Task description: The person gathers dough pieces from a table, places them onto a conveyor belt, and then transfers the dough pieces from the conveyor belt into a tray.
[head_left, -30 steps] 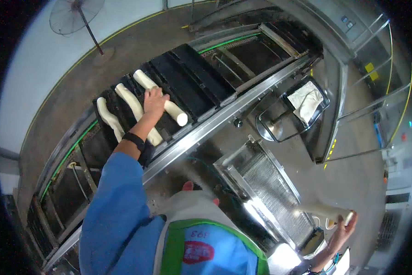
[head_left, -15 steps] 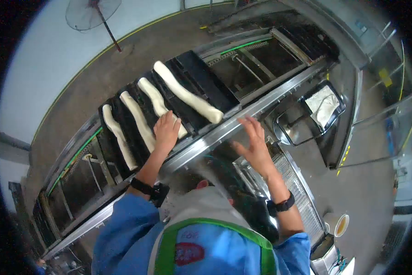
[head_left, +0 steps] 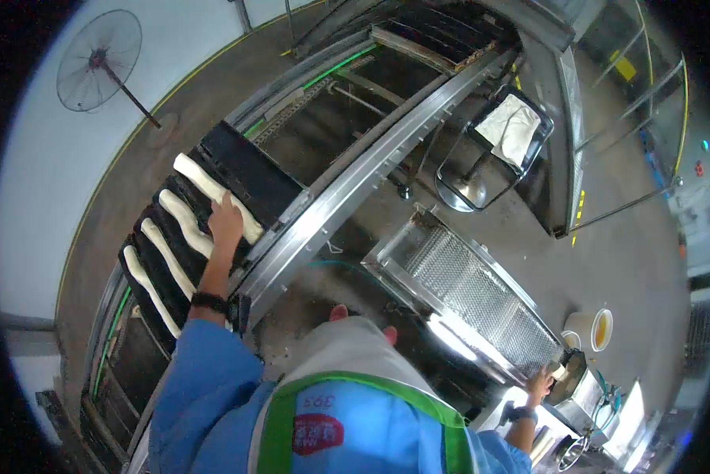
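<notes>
My left hand point(head_left: 227, 223) lies over the lower part of a long white dough roll point(head_left: 200, 178), its fingers stretched out along the roll. This roll rests in a black grooved tray point(head_left: 254, 170) on the conveyor. Beside it in the tray are more dough rolls: a wavy one point(head_left: 179, 215), a thinner one point(head_left: 162, 251) and another at the left end point(head_left: 146, 285). Far to the lower right, my right hand point(head_left: 539, 385) reaches to the end of a metal machine, fingers extended right at a pale dough piece point(head_left: 558, 370).
The conveyor's metal rail point(head_left: 363, 170) runs diagonally past my left arm. A textured metal belt point(head_left: 473, 280) lies between my hands. A stool point(head_left: 483, 162) with a cloth on it, a white bucket point(head_left: 584, 328) and a standing fan point(head_left: 99, 59) are around the line.
My right hand has swung from beside the rail down to the machine at lower right. The view has turned right; my left hand is now on the rightmost dough roll instead of the one beside it.
</notes>
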The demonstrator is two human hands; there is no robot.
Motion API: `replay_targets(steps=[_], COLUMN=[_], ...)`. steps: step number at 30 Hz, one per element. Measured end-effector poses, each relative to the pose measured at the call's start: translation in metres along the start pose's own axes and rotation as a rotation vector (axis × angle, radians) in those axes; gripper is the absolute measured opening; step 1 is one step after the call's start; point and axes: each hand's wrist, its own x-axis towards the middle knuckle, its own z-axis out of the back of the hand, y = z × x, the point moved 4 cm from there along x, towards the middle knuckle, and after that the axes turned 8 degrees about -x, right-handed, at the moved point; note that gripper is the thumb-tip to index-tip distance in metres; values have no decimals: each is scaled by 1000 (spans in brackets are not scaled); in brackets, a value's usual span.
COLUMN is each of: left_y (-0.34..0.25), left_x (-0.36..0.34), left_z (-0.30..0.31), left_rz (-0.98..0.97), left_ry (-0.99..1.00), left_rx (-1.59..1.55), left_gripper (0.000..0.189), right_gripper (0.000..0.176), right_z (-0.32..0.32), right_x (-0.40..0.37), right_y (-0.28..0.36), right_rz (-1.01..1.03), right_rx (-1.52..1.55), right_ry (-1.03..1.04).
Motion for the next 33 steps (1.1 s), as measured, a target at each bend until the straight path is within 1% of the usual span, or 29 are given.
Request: replay_targets(steps=[1, 2, 3, 4, 5, 6, 7, 8, 9, 10, 11, 13, 14, 15, 16, 17, 18, 19, 20, 21, 22, 23, 24, 25, 27, 29, 30, 32, 33], left_y=[35, 69, 102, 97, 94, 84, 73, 89, 151, 161, 168, 89, 54, 23, 19, 19, 19, 23, 13, 6, 0, 0, -1, -11, -17, -16, -6, -12, -13], left_x=[22, 43, 63, 61, 52, 41, 37, 37, 57, 50, 44, 12, 0, -10, -27, -34, -37, -46, -54, -62, -68, -73, -71, -73, -83, -89, -86, -90, -93], left_z=[-27, -54, -79, -71, -65, -63, -56, -70, -134, -139, -142, -53, -17, 12, 17, 15, 14, 14, 18, 20, 25, 16, 21, 29, 39, 41, 28, 39, 39], left_rz=[-22, -44, -65, 62, 190, 245, 386, 290, 182, 64, -31, 229, 250, 295, 340, 354, 268, 182, 326, 341, 379, 417, 478, 478, 527, 524, 520, 543, 520], left_ry=[-7, -13, -20, 32, 73, 17, 53, 65, 121, 88, 58, 273, 256, 270, 276, 262, 91, -82, -111, -122, -150, -173, -176, -181, -191, -245, -220, -217, -256], left_rx=[-6, -11, -17, -101, -191, -33, -44, 20, 140, 298, 256, 15, 25, 62, 85, 88, 67, 41, 53, 58, 100, 129, 80, 83, 47, 71, 65, 86, 64], left_gripper=[47, 50, 52, 54, 57, 58, 59, 59, 58, 55, 50, 40, 40, 36, 32, 32, 31, 29, 35, 35, 39, 42, 46, 46, 47, 48, 47, 46, 43], right_gripper=[68, 73, 73, 73, 74, 78, 69, 59, 51, 44, 38, 34, 32, 29, 28, 27, 27, 27, 23, 26, 29, 32, 36, 39, 43, 49, 49, 52, 51], right_z=[-9, 0, 20, 53, 68, 50, 85, 67, 54, 57, 64, -9, -12, 36, 75, 105, 120, 120, 111, 108, 145, 205, 258, 303, 373, 421, 428, 476, 493], right_x=[4, 2, -2, -7, -11, 19, 11, 37, 56, 69, 77, 134, 137, 134, 111, 105, 113, 120, 136, 152, 143, 108, 73, 47, -6, -38, -57, -82, -91], right_y=[-8, -11, -4, 6, 19, 16, 28, 24, 23, 28, 33, 12, 17, 32, 51, 57, 52, 48, 34, 26, 25, 36, 45, 54, 76, 109, 137, 174, 198], right_rz=[-71, -103, -85, -65, -45, -73, -10, 41, 88, 70, 48, 204, 252, 290, 254, 219, 272, 323, 365, 169, 240, 330, 379, 418, 464, 547, 560, 1151, 1301], right_rx=[0, 7, 6, -8, -16, -58, -70, -124, -178, -180, -179, -172, -282, -95, 85, 256, 284, 313, 1002, 1576, 1446, 1215, 1028, 943, 910, 1134, 1127, 1417, 1500], right_ry=[20, -75, -77, -128, -187, -179, -60, -87, -119, -117, -114, -489, -807, -276, -185, -75, -171, -275, -253, 57, -18, -172, -267, -332, -387, -207, -227, -346, -302])
